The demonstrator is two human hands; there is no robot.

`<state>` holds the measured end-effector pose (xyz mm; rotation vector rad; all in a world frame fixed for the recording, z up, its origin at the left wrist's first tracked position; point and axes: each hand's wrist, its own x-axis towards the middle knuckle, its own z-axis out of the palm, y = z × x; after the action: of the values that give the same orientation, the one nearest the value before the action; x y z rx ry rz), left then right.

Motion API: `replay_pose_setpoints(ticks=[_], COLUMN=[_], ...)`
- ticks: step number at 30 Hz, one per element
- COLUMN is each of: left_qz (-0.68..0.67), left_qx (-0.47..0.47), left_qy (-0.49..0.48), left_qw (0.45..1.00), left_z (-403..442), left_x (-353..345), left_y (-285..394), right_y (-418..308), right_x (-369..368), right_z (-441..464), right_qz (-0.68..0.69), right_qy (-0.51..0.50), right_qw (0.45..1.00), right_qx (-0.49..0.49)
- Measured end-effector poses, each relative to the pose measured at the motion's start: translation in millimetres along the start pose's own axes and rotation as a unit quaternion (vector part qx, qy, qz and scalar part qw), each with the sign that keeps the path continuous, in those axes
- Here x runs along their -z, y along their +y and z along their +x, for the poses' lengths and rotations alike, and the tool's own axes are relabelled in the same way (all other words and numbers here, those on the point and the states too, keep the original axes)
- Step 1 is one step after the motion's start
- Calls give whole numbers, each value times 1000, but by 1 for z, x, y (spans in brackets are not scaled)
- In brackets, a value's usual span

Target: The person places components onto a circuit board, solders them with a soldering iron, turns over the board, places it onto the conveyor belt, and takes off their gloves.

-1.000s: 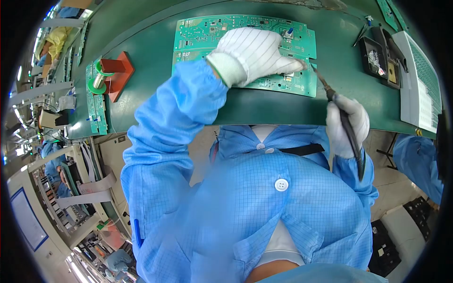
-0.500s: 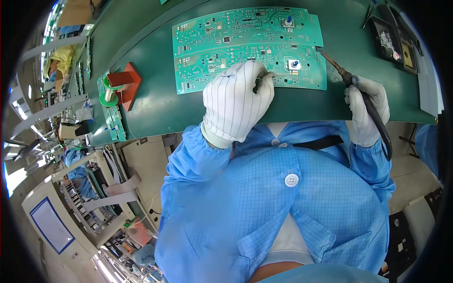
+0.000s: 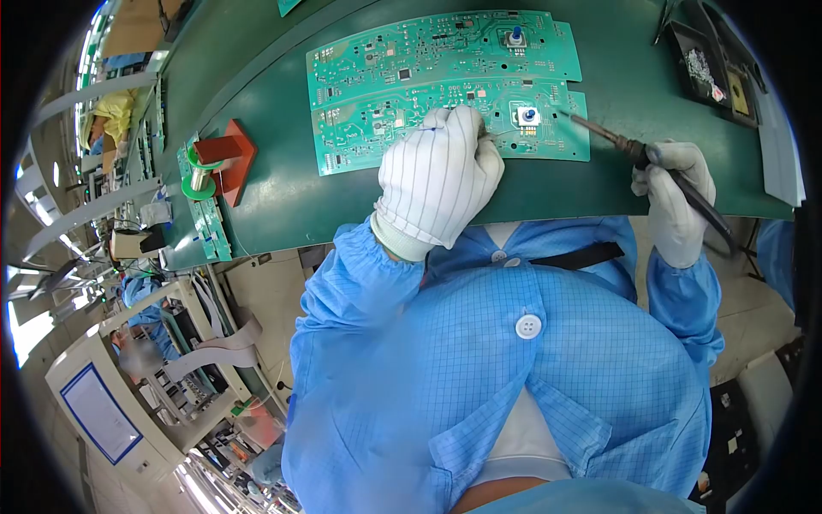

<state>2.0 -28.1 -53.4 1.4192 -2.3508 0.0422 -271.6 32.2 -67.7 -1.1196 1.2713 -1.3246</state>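
Note:
Two green circuit boards [image 3: 360,137] lie edge to edge on the green bench, each carrying a blue-shafted rotary part [image 3: 529,116] on a white base. My left hand [image 3: 438,176], in a striped white glove, is closed in a pinch over the nearer board's lower edge. A thin solder wire [image 3: 500,132] sticks out from its fingertips toward the white base. My right hand [image 3: 679,193], also gloved, grips a soldering iron [image 3: 632,147] by its dark handle. The iron's tip hangs over the nearer board's right side, to the right of the rotary part; whether it touches is unclear.
A solder spool [image 3: 201,182] sits on a red stand [image 3: 240,163] at the left, beside narrow green board strips [image 3: 211,230]. A black tray [image 3: 700,73] with small bits stands at the right back. Shelving and a white machine [image 3: 111,411] fill the left background.
The soldering iron has swung leftward, its tip moving from beside the boards to over the nearer one. My right hand has tilted with it; my left hand has shifted slightly right.

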Motion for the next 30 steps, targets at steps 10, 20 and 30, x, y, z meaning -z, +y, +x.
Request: replay_pose_setpoints(ticks=[10,20,30], left_qz=[-96,-101,-116], left_qx=[-49,-37,-17], left_qy=[-59,-84,-126], left_qw=[992,991,985], left_z=[15,16,22], left_x=[-3,-1,8], left_y=[-23,-21,-15], right_y=[-4,-3,0], right_x=[8,7,7], right_z=[22,24,22], right_qz=[-162,-189,-199], right_qy=[-186,-186,-196], right_qw=[942,932,925], right_qx=[228,246,258])
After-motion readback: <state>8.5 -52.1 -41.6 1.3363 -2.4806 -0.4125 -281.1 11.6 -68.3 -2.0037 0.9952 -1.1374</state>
